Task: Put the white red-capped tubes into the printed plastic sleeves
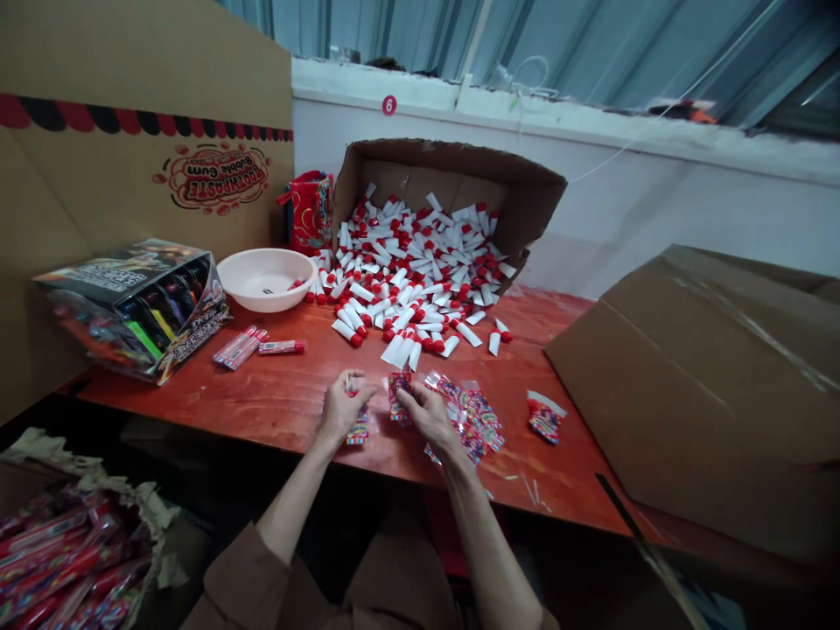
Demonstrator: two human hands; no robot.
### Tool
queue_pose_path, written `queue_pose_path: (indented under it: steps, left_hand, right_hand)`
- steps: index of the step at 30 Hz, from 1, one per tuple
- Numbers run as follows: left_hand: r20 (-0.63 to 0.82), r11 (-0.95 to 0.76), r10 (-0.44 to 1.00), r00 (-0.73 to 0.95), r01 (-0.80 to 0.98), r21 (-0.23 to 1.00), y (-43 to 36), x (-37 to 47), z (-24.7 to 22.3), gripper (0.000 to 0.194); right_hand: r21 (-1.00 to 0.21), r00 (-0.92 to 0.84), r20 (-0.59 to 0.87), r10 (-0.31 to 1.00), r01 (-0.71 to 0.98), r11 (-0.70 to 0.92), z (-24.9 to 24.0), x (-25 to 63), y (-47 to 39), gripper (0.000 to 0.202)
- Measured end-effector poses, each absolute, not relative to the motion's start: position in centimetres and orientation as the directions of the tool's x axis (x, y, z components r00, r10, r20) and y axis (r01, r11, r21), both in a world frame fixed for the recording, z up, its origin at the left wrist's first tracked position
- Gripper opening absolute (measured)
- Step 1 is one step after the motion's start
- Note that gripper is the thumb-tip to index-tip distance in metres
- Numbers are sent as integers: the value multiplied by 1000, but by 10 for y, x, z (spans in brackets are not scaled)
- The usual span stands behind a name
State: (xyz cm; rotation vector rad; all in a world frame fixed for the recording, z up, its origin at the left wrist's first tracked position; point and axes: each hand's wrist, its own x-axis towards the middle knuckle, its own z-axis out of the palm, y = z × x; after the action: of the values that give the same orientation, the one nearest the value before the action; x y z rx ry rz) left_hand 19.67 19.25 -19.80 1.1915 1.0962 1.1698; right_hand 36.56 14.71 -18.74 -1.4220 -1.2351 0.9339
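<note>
My left hand [339,409] is closed with thumb and fingers pinched on a small printed plastic packet [358,430], partly hidden by the hand. My right hand [428,413] grips another colourful printed packet [398,385], its thumb lying across the front. Close beside the right hand lies a loose pile of similar packets [482,418]. Beyond both hands, many white tubes with red caps [400,346] spill across the table from a tipped cardboard box [452,157].
On the red table [276,411] stand a pale bowl [266,276], an open display box [154,306], and several wrapped tubes [241,347]. A single packet [546,416] lies right, near a large carton [709,394]. Lower left, a torn-edged box [157,525] contains wrapped red items.
</note>
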Motion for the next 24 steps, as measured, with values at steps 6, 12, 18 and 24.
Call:
queue_pose_path:
  steps: [6,12,18,24]
  left_hand:
    - [319,-317,947,24,218,923,188,187,-175,57]
    - [-17,58,984,180,-227,972,180,193,-178,40]
    - [-183,279,956,228,-527,803,170,203,-181,46]
    - [-145,250,966,214,-624,741,176,220,-166,38]
  right_hand:
    - [-972,38,67,997,227,56,-169,362,140,31]
    - [-984,11,51,999,170,48,-181,335,132,30]
    - [-996,179,80,981,57,71,-192,332,132,33]
    - [-940,196,227,954,300,163,-162,332,147,39]
